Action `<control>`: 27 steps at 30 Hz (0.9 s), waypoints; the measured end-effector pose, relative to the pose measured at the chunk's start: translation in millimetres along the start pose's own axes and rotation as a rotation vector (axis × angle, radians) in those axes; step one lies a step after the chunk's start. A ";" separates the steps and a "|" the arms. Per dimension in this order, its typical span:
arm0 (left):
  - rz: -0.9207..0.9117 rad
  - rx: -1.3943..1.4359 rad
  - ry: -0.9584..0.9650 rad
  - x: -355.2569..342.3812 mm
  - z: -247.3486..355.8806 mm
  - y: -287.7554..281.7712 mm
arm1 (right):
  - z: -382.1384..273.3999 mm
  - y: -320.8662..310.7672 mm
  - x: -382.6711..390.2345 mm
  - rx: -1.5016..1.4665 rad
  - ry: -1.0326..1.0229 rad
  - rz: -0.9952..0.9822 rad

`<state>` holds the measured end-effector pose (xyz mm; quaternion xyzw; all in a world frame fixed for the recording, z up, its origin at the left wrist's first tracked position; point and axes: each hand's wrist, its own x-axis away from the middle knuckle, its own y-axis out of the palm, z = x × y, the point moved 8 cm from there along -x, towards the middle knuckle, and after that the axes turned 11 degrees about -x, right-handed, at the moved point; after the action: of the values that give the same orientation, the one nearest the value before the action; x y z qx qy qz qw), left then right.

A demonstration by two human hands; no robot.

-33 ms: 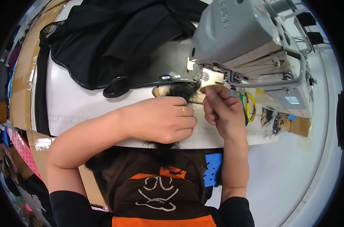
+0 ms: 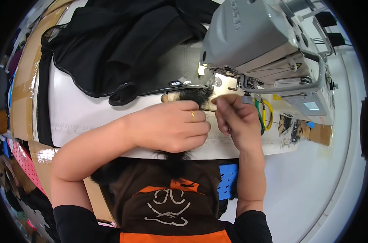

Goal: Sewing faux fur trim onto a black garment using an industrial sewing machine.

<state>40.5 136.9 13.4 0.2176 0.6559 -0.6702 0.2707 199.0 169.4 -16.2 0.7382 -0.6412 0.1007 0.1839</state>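
Observation:
My left hand [image 2: 174,126], a gold ring on one finger, is closed over a strip of black fur [image 2: 195,96]. The strip shows beyond my knuckles and hangs off the near table edge below them. My right hand [image 2: 237,117] pinches thumb and fingers together just right of the fur, close to the metal needle plate [image 2: 218,82]; anything between those fingertips is too small to make out. Above both hands stands a grey sewing machine [image 2: 248,34]. Black garment fabric [image 2: 111,52] with shiny edging spreads to the left, its border running up to the presser foot area.
Right of my right hand lie scissors with yellow and green handles [image 2: 270,115]. Fur scraps [image 2: 288,127] sit near the table's right end. A small tan rounded piece [image 2: 170,97] lies beside the fur. Brown cardboard [image 2: 22,87] lines the left edge of the white table [image 2: 87,117].
My right fingertips have moved slightly nearer to me, away from the machine. My left hand stays closed on the fur, almost in the same place.

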 end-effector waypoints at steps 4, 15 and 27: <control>0.223 -0.219 -0.071 -7.1 -9.5 -28.3 | 2.0 -12.1 34.2 0.245 -0.132 0.005; 0.088 -0.272 -0.325 -10.3 -41.4 -9.7 | -15.9 -44.9 56.2 0.603 -0.223 0.116; 0.119 -0.239 -0.350 -2.9 -53.1 -10.7 | -39.9 -132.6 63.8 1.004 -0.207 0.464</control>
<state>32.4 190.0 21.0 0.1027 0.6594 -0.5982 0.4435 342.9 141.9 25.9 0.5808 -0.6749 0.3584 -0.2807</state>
